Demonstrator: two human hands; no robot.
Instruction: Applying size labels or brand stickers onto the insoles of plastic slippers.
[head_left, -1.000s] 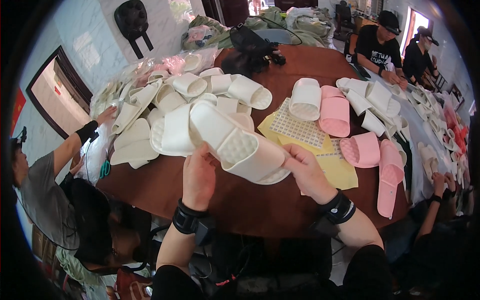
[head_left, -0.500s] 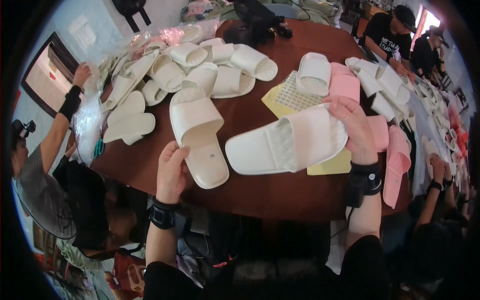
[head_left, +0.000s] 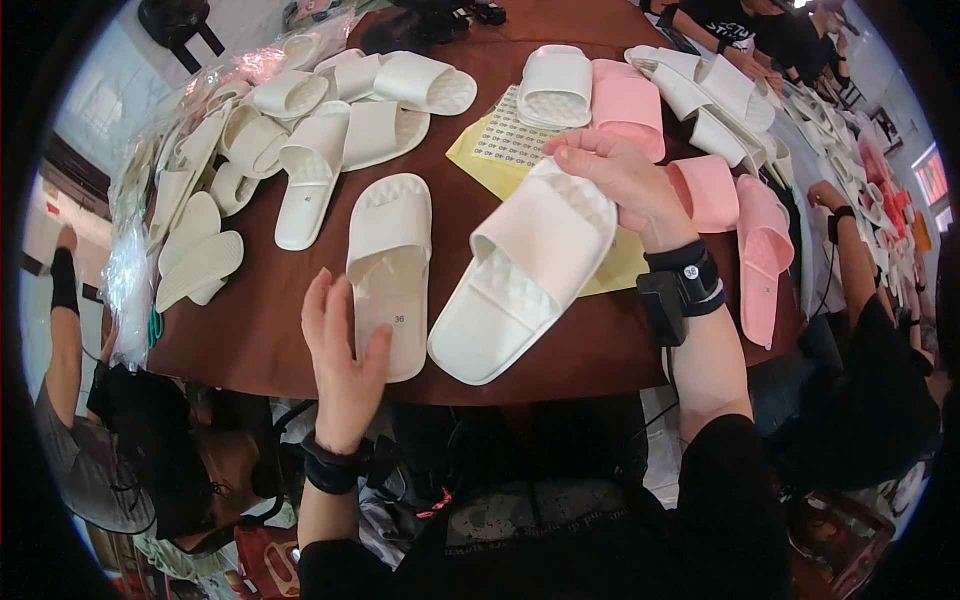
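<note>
A white slipper [head_left: 540, 245] is tilted above the table, its toe end in the grip of my right hand [head_left: 625, 185]. The heel end points down and to the left. Beside it, another white slipper [head_left: 388, 225] lies on the brown table with its toe pointing away from me. My left hand [head_left: 342, 355] is at that slipper's left edge, fingers apart and the thumb over the sole; whether the thumb touches it I cannot tell. Under and behind my right hand are a printed sticker sheet [head_left: 508, 142] and yellow paper [head_left: 618, 268].
White slippers [head_left: 285, 95] are heaped at the back left beside clear plastic bags [head_left: 130, 270]. Pink slippers [head_left: 765, 255] and more white ones [head_left: 705, 90] lie on the right. Co-workers' arms [head_left: 860, 250] show at both sides. The table's front edge [head_left: 500, 398] curves before me.
My left hand has let go of its slipper, which now lies straighter on the table. The right-hand slipper has swung to a steeper tilt, heel nearer me. The whole view has shifted.
</note>
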